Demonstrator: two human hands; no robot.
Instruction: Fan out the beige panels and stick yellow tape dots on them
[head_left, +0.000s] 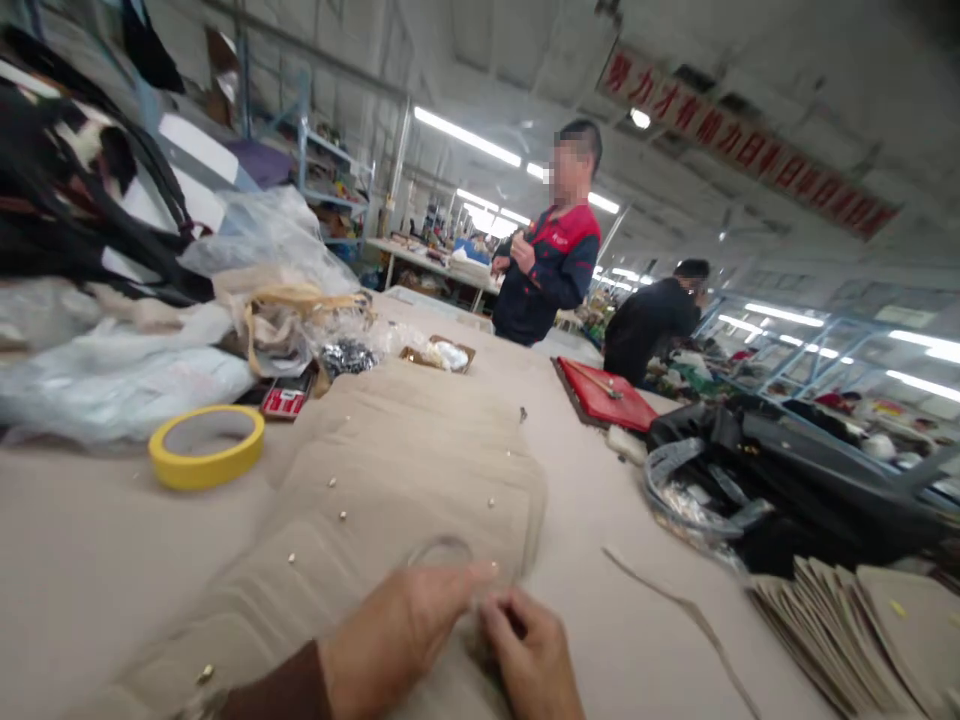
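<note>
Both my hands meet at the bottom middle, over the nearest of several overlapping beige fabric pieces (420,450) fitted with small metal studs. My left hand (405,630) lies flat on the nearest piece with its fingers stretched toward a metal ring (442,548) set in the fabric. My right hand (534,655) is curled beside it, fingertips pinched together against the fabric; what they hold is too small to make out.
A yellow tape roll (206,445) lies at the left, with plastic bags (112,370) and black bags behind. A red tray (604,393), black material (787,480) and a fanned stack of beige pieces (862,625) fill the right. Two people stand beyond the table.
</note>
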